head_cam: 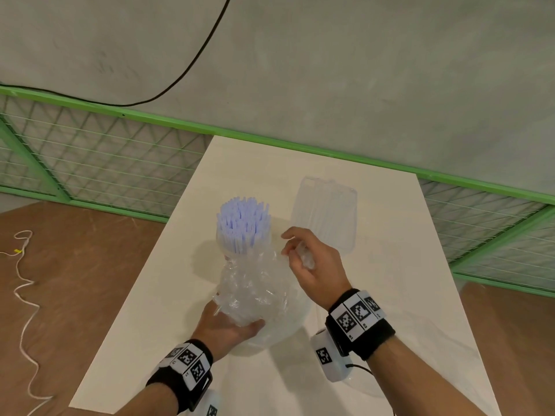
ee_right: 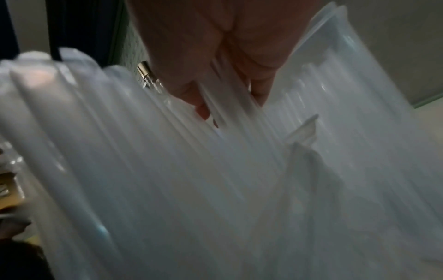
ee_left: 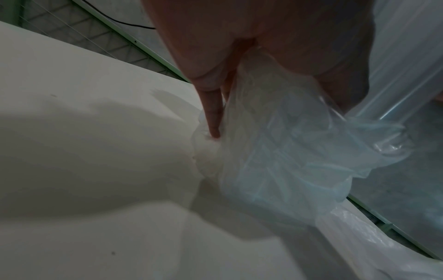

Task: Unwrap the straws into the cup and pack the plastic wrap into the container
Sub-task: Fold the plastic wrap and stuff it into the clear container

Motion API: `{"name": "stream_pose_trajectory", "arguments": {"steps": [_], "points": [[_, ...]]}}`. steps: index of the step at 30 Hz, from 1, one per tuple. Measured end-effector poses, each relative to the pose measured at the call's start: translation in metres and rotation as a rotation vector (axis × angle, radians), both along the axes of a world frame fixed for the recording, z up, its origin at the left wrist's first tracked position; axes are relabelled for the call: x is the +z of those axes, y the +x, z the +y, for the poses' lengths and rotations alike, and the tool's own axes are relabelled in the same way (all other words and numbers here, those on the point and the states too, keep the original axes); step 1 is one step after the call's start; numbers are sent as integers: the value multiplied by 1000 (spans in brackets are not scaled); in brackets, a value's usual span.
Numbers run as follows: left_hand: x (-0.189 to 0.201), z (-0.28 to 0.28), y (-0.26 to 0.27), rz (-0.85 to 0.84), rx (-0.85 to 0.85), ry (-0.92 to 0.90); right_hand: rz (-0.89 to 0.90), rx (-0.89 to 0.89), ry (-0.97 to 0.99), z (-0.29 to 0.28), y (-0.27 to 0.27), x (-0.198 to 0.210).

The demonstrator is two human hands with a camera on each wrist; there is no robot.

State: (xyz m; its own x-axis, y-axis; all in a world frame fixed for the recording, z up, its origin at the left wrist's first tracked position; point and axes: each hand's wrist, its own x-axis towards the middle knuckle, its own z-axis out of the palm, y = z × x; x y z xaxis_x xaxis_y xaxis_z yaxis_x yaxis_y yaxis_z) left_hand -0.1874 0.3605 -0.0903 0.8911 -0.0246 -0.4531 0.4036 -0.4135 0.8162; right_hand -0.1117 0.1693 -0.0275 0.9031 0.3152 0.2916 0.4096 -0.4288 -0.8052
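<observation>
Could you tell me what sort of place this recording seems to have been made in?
Probably a staged recording area rather than a home: a bare white table, green mesh fencing under a plain grey wall, and marker-tagged wristbands.

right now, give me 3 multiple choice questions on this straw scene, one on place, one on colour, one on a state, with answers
1. Where is the clear container relative to the cup of straws?
A. To its right, farther back on the table
B. Stacked on top of it
C. On the floor to its left

2. What colour are the straws?
A. Bright red
B. Pale blue-lilac
C. Black

3. What is the left hand doing?
A. Resting flat on the bare table
B. Holding the crumpled plastic wrap
C. Gripping the black cable

Answers:
1. A: the head view shows the container right of the cup and nearer the table's far edge.
2. B: the straw tops in the cup read as light bluish-lilac.
3. B: the head and left wrist views show fingers closed on the clear wrap.
</observation>
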Motion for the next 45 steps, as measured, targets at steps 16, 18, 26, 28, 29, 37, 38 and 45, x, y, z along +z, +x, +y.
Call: {"name": "stream_pose_trajectory", "arguments": {"steps": [16,18,26,28,29,37,38,45], "points": [[1,-5,1,-11,222,-170,91,4,117,-11,-4,1],[5,-6,1,-15,220,-193,80,27,119,-12,-5,2],[3,-8,3,-29,224,-168,130,97,173,-18,-18,14],[1,-8,3,-38,240,-188,131,126,135,-16,-20,14],[-1,-8,2,-41,254,-202,130,139,116,-15,-20,13],[-4,-7,2,-44,255,-209,-42,184,-61,-8,-14,16],[-4,-8,3,-40,262,-212,-66,158,-74,-8,-11,14],[-4,-9,3,-32,261,-198,-72,-7,-86,-7,-10,3]]}}
